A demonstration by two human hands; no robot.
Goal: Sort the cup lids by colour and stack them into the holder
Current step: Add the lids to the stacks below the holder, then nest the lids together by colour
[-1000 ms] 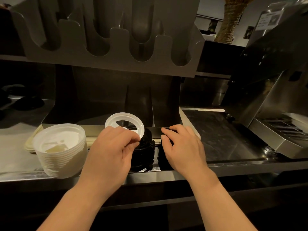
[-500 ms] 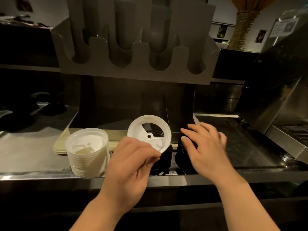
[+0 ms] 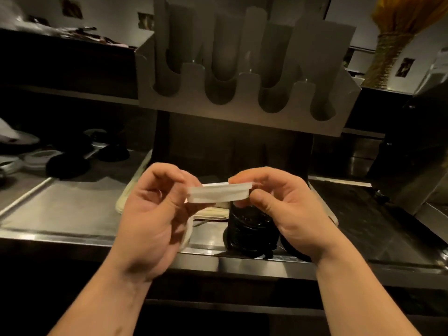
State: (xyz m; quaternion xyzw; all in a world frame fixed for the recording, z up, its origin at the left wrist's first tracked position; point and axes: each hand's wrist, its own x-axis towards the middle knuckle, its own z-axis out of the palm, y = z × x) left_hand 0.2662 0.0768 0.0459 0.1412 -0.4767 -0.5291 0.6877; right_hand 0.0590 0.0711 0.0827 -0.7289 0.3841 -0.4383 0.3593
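At far left of the frame I see loose white and black lids (image 3: 38,157) lying on a dim steel surface; their number cannot be determined.

Left of centre, my left hand (image 3: 155,214) is raised above the bench (image 3: 72,214), palm toward the camera. Its fingers (image 3: 167,175) are curled, and thumb and fingers pinch the left edge of a white lid (image 3: 218,194). Below this hand, a curved white edge (image 3: 186,235) is visible; the hand covers the rest, so I cannot tell what it is.

At centre, the white lid is held roughly level and seen edge-on, clear of the bench, between both hands. I cannot tell whether it is a single lid or two nested.

Directly below the lid, a stack of black lids (image 3: 249,231) stands on the bench near its front edge. A flat pale tray-like item (image 3: 211,212) lies on the bench behind and to the left of this stack.

Right of centre, my right hand (image 3: 288,212) pinches the right edge of the white lid, thumb below and fingers on top. A second dark shape (image 3: 291,251) sits just beside the black stack, largely covered by this hand.

Across the upper centre of the frame, the grey holder (image 3: 242,69) is mounted above the bench. Its four U-shaped slots face the camera. Well apart from the held lid.
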